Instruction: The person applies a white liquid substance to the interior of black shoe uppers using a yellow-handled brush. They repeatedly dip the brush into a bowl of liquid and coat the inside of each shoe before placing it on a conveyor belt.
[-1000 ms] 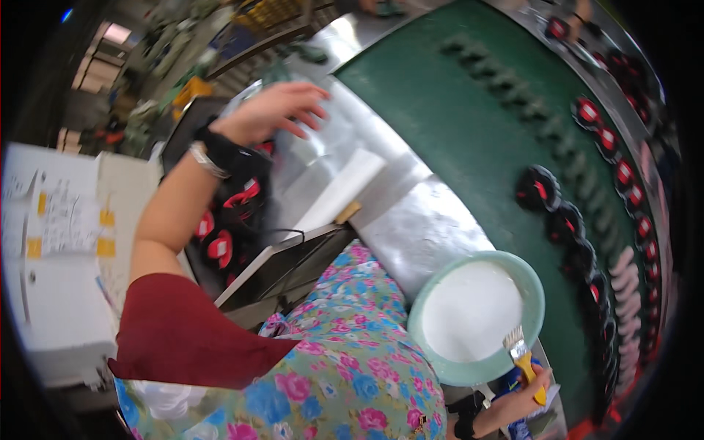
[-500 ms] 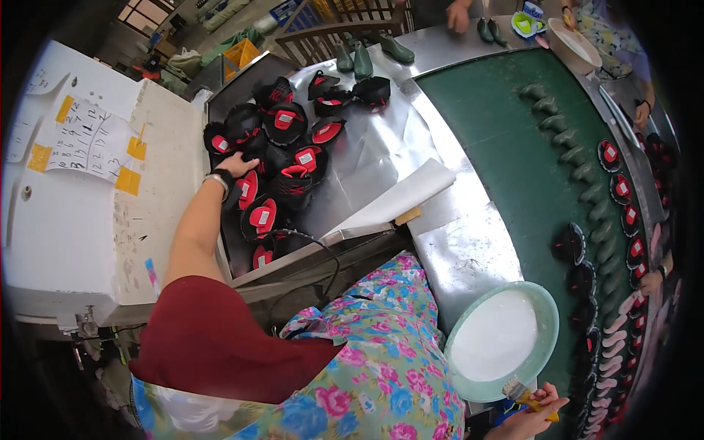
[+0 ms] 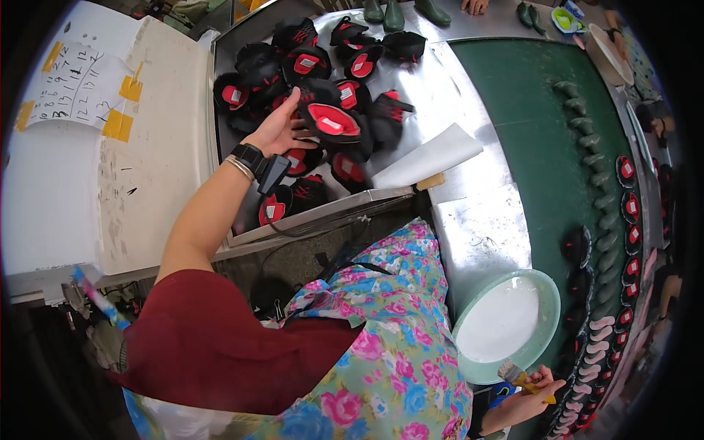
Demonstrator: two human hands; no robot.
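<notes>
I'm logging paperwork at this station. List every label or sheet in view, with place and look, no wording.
Handwritten sheet: white paper on the white cabinet at left, taped down.
Tape pieces: yellow squares at that sheet's corners.
Blank sheet: white, on the metal table beside the black-and-red shoe uppers.

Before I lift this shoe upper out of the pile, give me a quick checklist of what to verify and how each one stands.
1. Left hand on the black and red shoe upper: ok, fingers touch it.
2. Full grip closed around it: cannot tell.
3. Neighbouring uppers clear of it: not ok, they crowd it in the metal tray.
4. Right hand holding the brush: ok.
5. Bowl of white glue within reach: ok, beside the brush.
</notes>
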